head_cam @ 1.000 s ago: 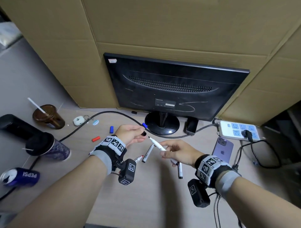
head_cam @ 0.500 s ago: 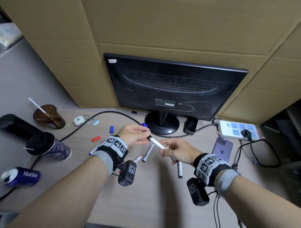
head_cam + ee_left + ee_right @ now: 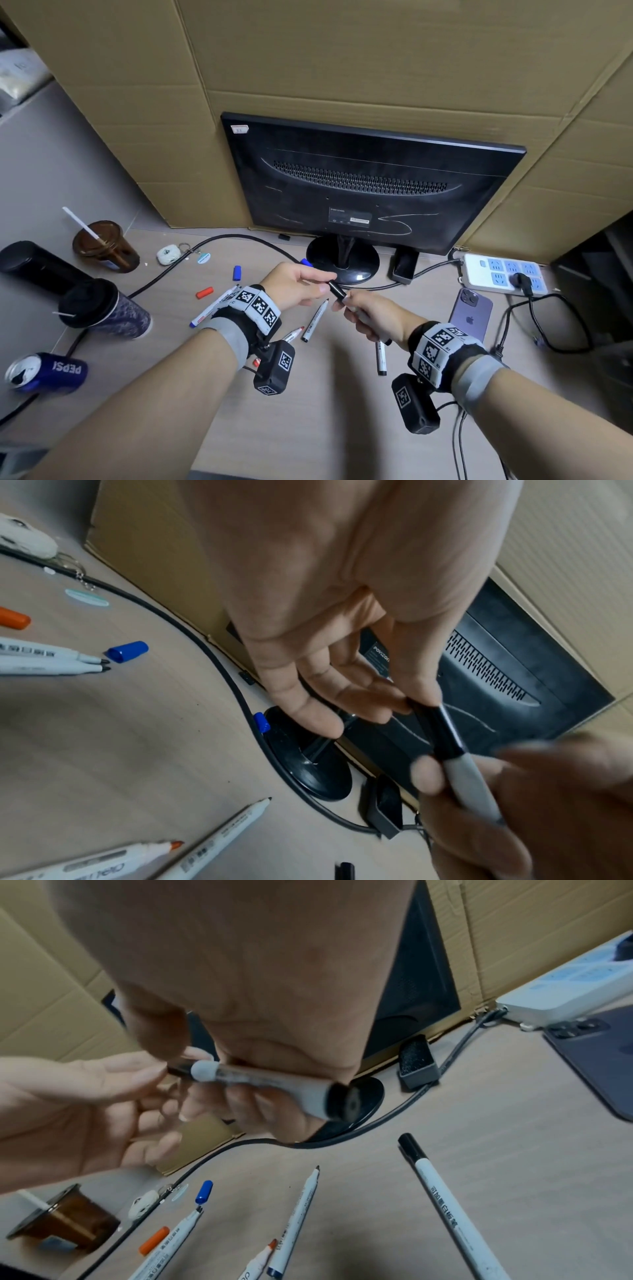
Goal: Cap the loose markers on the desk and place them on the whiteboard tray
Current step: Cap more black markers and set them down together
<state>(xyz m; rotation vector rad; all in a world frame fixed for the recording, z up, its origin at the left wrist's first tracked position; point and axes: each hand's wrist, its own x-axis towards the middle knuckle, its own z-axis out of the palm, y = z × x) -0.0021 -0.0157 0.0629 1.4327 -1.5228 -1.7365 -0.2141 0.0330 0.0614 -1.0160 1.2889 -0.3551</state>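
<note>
My left hand (image 3: 325, 287) pinches a black cap (image 3: 336, 290) between thumb and fingers. The cap sits over the tip of a white marker (image 3: 267, 1081), whose barrel my right hand (image 3: 344, 304) grips. In the left wrist view the cap (image 3: 441, 731) joins the marker barrel (image 3: 472, 785). On the desk below lie an uncapped black marker (image 3: 315, 320), a red-tipped marker (image 3: 293, 334), a capped black marker (image 3: 381, 358) and a blue marker (image 3: 212, 306). Loose caps lie further left: a blue cap (image 3: 237, 273), a red cap (image 3: 205, 293) and another blue cap (image 3: 306, 262) by the monitor base. No whiteboard tray is in view.
A black monitor (image 3: 370, 192) stands behind my hands against cardboard. A power strip (image 3: 503, 274) and a purple phone (image 3: 471, 315) lie on the right. A brown cup (image 3: 102, 245), a dark lidded cup (image 3: 99, 308) and a Pepsi can (image 3: 48, 371) sit left; a black cable (image 3: 164, 277) crosses the desk.
My left hand brought the black cap to the marker's bare tip, and the cap now covers it. My right hand shifted up the barrel toward the cap.
</note>
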